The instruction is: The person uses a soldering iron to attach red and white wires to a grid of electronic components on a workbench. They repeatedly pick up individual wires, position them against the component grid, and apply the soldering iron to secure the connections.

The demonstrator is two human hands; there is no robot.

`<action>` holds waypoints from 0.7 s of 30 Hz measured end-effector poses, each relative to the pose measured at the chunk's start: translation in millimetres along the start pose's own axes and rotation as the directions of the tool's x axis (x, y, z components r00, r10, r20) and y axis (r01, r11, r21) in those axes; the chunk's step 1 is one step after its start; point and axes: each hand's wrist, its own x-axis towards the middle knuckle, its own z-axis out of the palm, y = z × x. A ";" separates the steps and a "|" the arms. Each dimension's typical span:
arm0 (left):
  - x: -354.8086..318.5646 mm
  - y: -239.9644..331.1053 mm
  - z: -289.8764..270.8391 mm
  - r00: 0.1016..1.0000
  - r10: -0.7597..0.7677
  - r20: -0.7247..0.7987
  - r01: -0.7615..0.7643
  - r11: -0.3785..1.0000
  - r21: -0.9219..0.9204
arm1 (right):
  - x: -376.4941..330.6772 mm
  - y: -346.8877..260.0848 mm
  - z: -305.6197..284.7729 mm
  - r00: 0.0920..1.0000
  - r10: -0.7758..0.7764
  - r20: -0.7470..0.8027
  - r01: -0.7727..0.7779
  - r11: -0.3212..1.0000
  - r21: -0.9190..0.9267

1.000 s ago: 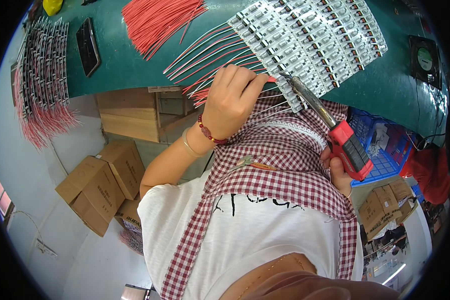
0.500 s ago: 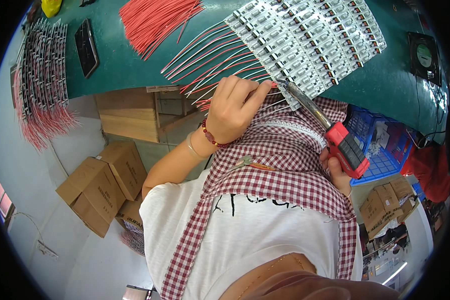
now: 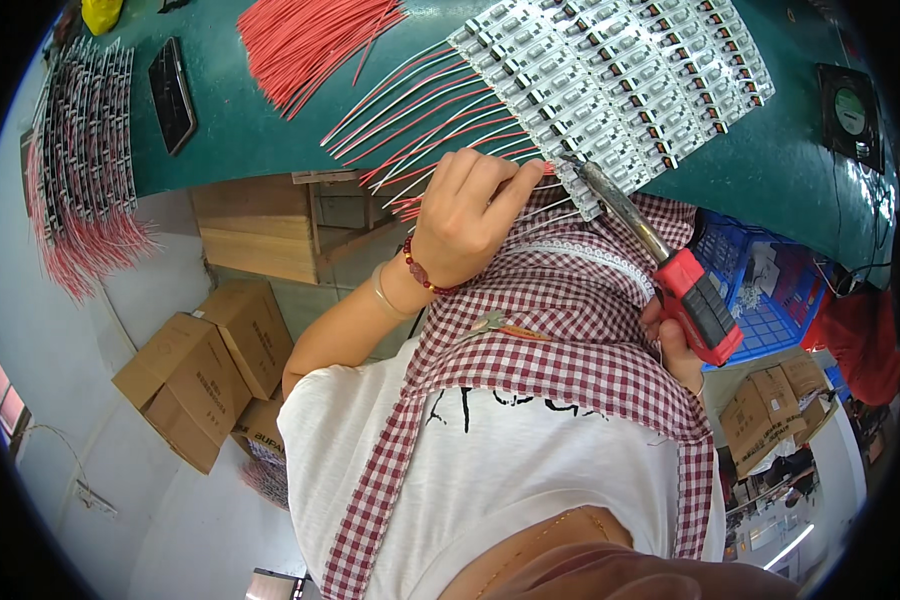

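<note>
A panel of white circuit boards (image 3: 610, 90) lies at the table's near edge, with red and white wires (image 3: 410, 115) trailing from its left side. My left hand (image 3: 465, 215) is closed at the panel's near left edge, fingertips pinching a red wire (image 3: 548, 168) against the boards. In my right hand (image 3: 677, 352) is a soldering iron (image 3: 695, 300) with a red and black handle. Its metal shaft points up and left, and the tip is over the near boards, close to my left fingertips. Most of the right fingers are hidden behind the handle.
A bundle of loose red wires (image 3: 310, 45) lies on the green table (image 3: 220, 110). Left of it are a phone (image 3: 173, 95) and a stack of wired strips (image 3: 85, 150). A blue crate (image 3: 760, 310) stands below right, cardboard boxes (image 3: 195, 375) at left. Cutters (image 3: 500, 325) rest on my apron.
The soldering iron has shifted slightly to the right, its tip moving a little away from my left fingertips. My left hand stays nearly in place.
</note>
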 end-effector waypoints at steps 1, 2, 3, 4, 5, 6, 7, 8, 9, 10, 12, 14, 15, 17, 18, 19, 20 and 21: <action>0.2 0.2 0.0 1.000 0.001 0.000 -0.001 1.000 0.004 | -0.7 -0.2 0.2 1.000 0.006 -0.005 -0.006 1.000 0.021; 0.3 0.4 -0.1 1.000 0.001 0.001 -0.001 1.000 0.008 | -1.0 -0.5 0.5 1.000 0.011 -0.007 -0.011 0.999 0.036; 0.5 0.5 0.0 1.000 0.000 0.002 0.000 1.000 0.011 | -1.2 -1.3 0.4 1.000 0.018 -0.009 -0.018 0.999 0.050; 0.8 0.5 0.2 1.000 0.000 -0.001 0.000 1.000 0.010 | -1.0 -2.8 0.2 1.000 0.024 -0.007 -0.024 0.998 0.057; 1.2 0.5 0.5 1.000 0.000 -0.003 0.000 1.000 0.010 | -0.8 -3.2 -0.1 1.000 0.022 -0.002 -0.022 0.999 0.045; 1.5 -2.1 0.0 1.000 0.002 -0.007 -0.002 1.000 0.012 | 1.2 -3.7 1.8 1.000 0.018 0.003 -0.018 0.999 0.034; 1.6 -4.8 -0.6 1.000 0.002 -0.011 -0.002 1.000 0.011 | 3.3 -3.4 3.5 1.000 0.006 0.011 -0.006 1.000 0.005; 1.7 -7.5 -1.4 1.000 0.002 -0.015 -0.001 1.000 0.010 | 1.8 -0.5 2.1 1.000 -0.025 0.013 0.026 0.998 -0.055; 1.8 -7.5 -1.2 1.000 0.002 -0.017 -0.002 1.000 0.008 | 4.9 0.9 5.1 0.998 -0.057 0.017 0.059 0.992 -0.116; 1.9 -7.5 -1.0 1.000 0.006 -0.018 -0.005 1.000 0.011 | 3.8 6.8 4.9 0.994 -0.109 0.019 0.110 0.972 -0.206; 1.5 -7.8 -0.9 1.000 0.009 -0.021 -0.009 1.000 0.017 | 1.4 14.4 3.6 0.988 -0.148 0.033 0.151 0.935 -0.320; 1.6 -8.2 -1.0 1.000 0.009 -0.023 -0.009 1.000 0.014 | -0.5 14.5 3.3 0.993 -0.117 0.031 0.121 0.944 -0.307; 1.6 -8.4 -0.9 1.000 0.012 -0.024 -0.011 1.000 0.013 | -0.8 13.3 4.2 0.995 -0.099 0.019 0.101 0.959 -0.266; 1.1 -8.6 -0.9 1.000 0.014 -0.023 -0.014 1.000 0.011 | 1.6 0.2 8.4 0.998 -0.050 -0.025 0.048 0.996 -0.077; 1.7 -8.3 -1.0 1.000 0.012 -0.018 -0.011 1.000 0.014 | 4.0 -5.1 8.6 0.999 -0.026 -0.038 0.026 1.000 0.007; 1.9 -8.2 -0.9 1.000 0.011 -0.016 -0.011 1.000 0.019 | 6.4 -8.3 7.7 0.999 -0.010 -0.044 0.013 0.998 0.059; 1.9 -8.1 -0.8 1.000 0.011 -0.014 -0.010 1.000 0.023 | 6.8 -7.8 6.4 0.999 -0.002 -0.042 0.005 0.997 0.075; 1.5 -8.7 -1.0 1.000 0.012 -0.016 -0.012 1.000 0.023 | 6.5 -8.3 6.1 0.999 0.006 -0.044 -0.002 0.996 0.087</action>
